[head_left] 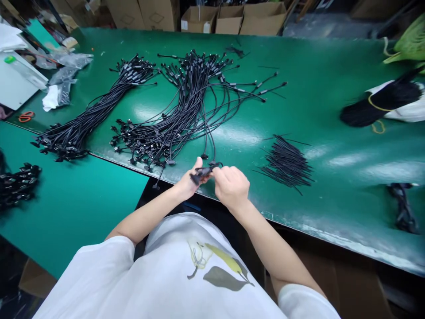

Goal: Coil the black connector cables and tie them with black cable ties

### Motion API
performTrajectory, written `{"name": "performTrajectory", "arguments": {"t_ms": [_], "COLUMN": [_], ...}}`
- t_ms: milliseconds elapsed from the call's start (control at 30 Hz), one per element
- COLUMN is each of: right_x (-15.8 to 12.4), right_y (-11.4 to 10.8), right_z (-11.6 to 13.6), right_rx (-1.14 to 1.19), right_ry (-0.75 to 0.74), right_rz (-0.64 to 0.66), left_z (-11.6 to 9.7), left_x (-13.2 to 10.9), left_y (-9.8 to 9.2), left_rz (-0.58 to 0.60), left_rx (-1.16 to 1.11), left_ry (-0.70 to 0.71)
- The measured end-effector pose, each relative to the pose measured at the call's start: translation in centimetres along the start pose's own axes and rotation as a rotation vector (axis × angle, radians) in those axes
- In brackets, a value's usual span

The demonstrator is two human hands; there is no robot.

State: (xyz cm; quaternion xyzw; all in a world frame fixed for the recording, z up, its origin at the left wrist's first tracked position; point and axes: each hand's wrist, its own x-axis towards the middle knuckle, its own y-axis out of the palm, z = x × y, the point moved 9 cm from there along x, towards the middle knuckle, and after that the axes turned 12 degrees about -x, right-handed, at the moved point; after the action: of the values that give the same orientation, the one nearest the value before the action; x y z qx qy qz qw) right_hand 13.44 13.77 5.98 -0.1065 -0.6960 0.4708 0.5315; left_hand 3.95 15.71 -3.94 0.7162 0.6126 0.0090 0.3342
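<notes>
My left hand (191, 180) is closed around a folded black cable (198, 175) just above the table's front edge, thumb pointing up. Pressed close beside it, my right hand (231, 185) is a fist with its fingertips pinched at the cable's right end. A thin black strand (217, 164) curves into those fingers; whether it is cable or tie I cannot tell. Just beyond my hands lies a large loose pile of black cables (189, 106) with connectors at both ends. To the right is a heap of short thin black ties (288, 161).
A straighter cable bundle (102, 104) lies left on the green table (325, 88). Orange-handled scissors (26, 116) rest near the left edge. At right are a folded cable (403, 207) and a banded black bundle (378, 104). Cardboard boxes (229, 18) stand behind.
</notes>
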Motion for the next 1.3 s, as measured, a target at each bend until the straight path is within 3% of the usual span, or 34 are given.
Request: {"name": "performTrajectory", "arguments": {"t_ms": [100, 167, 267, 367, 433, 533, 633, 700, 800, 933, 967, 1067, 1167, 1300], "right_x": [-0.8, -1.2, -2.2, -3.6, -4.2, -4.1, -3.6, -3.5, -3.5, -4.3, -4.1, -2.8, -1.5, -1.3], "right_y": [0.5, 1.2, 3.3, 5.3, 5.3, 3.1, 1.0, 0.9, 1.9, 3.9, 3.7, 1.9, 1.8, 2.6], "right_z": [1.6, 0.7, -1.3, -1.1, -0.9, -1.9, -1.0, 0.4, 0.7, -0.4, -1.5, -4.9, -3.6, -2.3], "right_rx": [0.057, 0.209, 0.666, 1.111, 1.143, 0.725, 0.248, 0.152, 0.369, 0.884, 0.907, 0.874, 1.018, 0.990], "right_ry": [-0.046, 0.071, 0.352, 0.517, 0.518, 0.391, 0.183, 0.077, 0.168, 0.385, 0.448, 0.593, 0.488, 0.444], "right_rz": [0.061, 0.136, 0.295, 0.505, 0.564, 0.399, 0.224, 0.194, 0.268, 0.580, 0.562, 0.341, 0.356, 0.367], "left_z": [-1.6, -3.6, -5.7, -5.3, -4.5, -3.7, -1.7, 0.2, 1.0, 0.5, 0.5, 0.6, 0.8, 1.3], "left_x": [-0.2, -1.1, -3.0, -4.7, -5.5, -6.1, -5.9, -5.6, -5.2, -4.7, -4.6, -4.4, -4.4, -4.8], "left_y": [0.4, 1.4, 3.3, 4.6, 4.5, 2.3, -0.4, -0.1, 1.3, 1.4, 1.3, 1.5, 2.6, 2.8], "left_rz": [0.064, 0.132, 0.217, 0.264, 0.262, 0.138, -0.015, 0.006, 0.035, -0.032, -0.040, 0.003, 0.099, 0.106], "left_rx": [-0.017, 0.094, 0.425, 0.812, 0.923, 0.787, 0.379, 0.147, 0.009, -0.046, -0.056, -0.036, -0.028, -0.055], "left_ry": [0.027, 0.156, 0.384, 0.531, 0.566, 0.512, 0.289, 0.124, 0.077, 0.125, 0.119, 0.091, 0.065, -0.026]}}
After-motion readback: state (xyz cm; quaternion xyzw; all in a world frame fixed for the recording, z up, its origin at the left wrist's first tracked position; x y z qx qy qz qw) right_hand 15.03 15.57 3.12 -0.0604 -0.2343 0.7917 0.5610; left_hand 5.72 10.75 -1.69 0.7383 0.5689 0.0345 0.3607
